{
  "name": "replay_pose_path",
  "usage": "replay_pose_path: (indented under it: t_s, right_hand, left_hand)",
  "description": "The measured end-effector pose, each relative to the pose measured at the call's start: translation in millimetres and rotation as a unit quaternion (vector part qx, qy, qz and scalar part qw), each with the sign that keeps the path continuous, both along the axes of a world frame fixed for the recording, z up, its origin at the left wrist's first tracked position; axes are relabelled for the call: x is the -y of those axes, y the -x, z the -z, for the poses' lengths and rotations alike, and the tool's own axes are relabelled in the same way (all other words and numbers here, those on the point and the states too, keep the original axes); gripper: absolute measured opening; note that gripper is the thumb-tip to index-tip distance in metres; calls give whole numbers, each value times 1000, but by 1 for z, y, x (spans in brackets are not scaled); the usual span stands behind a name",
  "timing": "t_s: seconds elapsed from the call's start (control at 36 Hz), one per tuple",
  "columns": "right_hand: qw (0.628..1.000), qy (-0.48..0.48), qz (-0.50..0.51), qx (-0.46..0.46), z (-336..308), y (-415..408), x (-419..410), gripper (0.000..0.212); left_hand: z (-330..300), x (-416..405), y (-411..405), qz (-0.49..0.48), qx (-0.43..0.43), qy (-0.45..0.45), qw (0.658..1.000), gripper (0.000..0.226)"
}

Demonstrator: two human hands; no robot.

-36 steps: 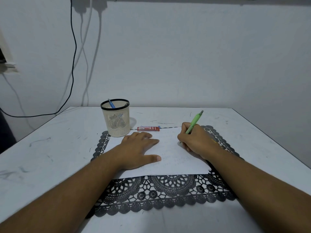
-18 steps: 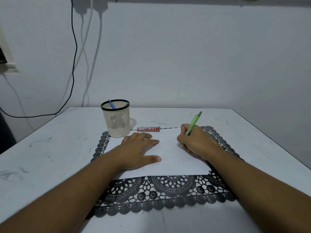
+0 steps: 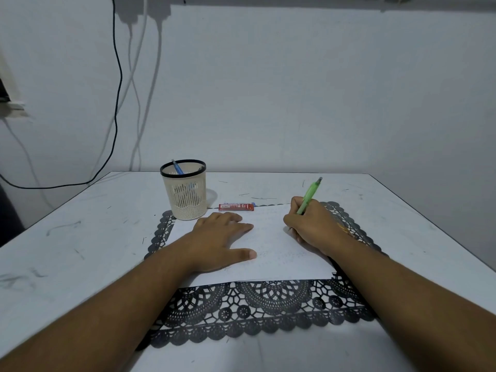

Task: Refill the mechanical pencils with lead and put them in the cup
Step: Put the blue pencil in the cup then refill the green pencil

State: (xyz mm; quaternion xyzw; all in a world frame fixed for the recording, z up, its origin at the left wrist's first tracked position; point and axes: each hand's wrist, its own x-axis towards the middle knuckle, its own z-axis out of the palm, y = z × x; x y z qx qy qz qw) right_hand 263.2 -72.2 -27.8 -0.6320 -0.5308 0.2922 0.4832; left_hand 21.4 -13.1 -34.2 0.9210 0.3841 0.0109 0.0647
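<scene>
— Around the hands?
— White paper (image 3: 279, 251) on black lace mat (image 3: 257, 312); far left, mesh cup (image 3: 185, 196) holding blue pencil (image 3: 177, 167); red lead case (image 3: 236, 207) just right of cup.
— Hands?
— Left hand (image 3: 222, 240) flat, pressing paper. Right hand (image 3: 314, 226) gripping green mechanical pencil (image 3: 310, 194), tip down, hidden behind fingers.

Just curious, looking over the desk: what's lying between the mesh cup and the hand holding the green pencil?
In the head view, a red lead case lies flat on the table between the cup and the right hand.
</scene>
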Motion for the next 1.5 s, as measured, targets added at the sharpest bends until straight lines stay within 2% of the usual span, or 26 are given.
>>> replay_pose_path:
  t_s: [0.19, 0.33, 0.44, 0.58, 0.72, 0.81, 0.94, 1.03, 1.22, 1.31, 1.5]
  right_hand:
    - [1000, 10, -14, -11, 0, 0, -1, 30]
    - [1000, 4, -5, 8, -1, 0, 0, 25]
    - [999, 5, 5, -41, 1, -1, 0, 33]
    - [1000, 17, 3, -25, 0, 0, 0, 24]
    - [999, 20, 6, -39, 0, -2, -1, 29]
    - [999, 24, -3, -26, -1, -1, 1, 24]
    - [999, 27, -5, -45, -1, 0, 0, 24]
    - [998, 30, -2, -48, -1, -1, 0, 30]
    - [999, 19, 14, -42, 0, -1, -1, 26]
    - [999, 16, 20, -19, -1, -1, -1, 25]
    - [999, 18, 13, 37, -3, -2, 2, 20]
  left_hand:
    - [2, -2, 0, -2, -1, -3, 1000, 78]
    - [2, -2, 0, -1, -5, -4, 1000, 79]
    - [2, -2, 0, -1, -5, 0, 1000, 77]
    - [1, -1, 1, 0, -1, 3, 1000, 78]
    - [3, -3, 1, -1, -4, 5, 1000, 82]
    - [3, -3, 1, 0, -4, 4, 1000, 82]
    - [4, -5, 2, 5, 0, 10, 1000, 107]
    - [4, -5, 2, 1, 1, 9, 1000, 103]
    - [2, -3, 1, -1, -8, 5, 1000, 93]
    - [2, -2, 0, -3, -9, -1, 1000, 79]
    - [0, 0, 0, -2, -7, 0, 1000, 77]
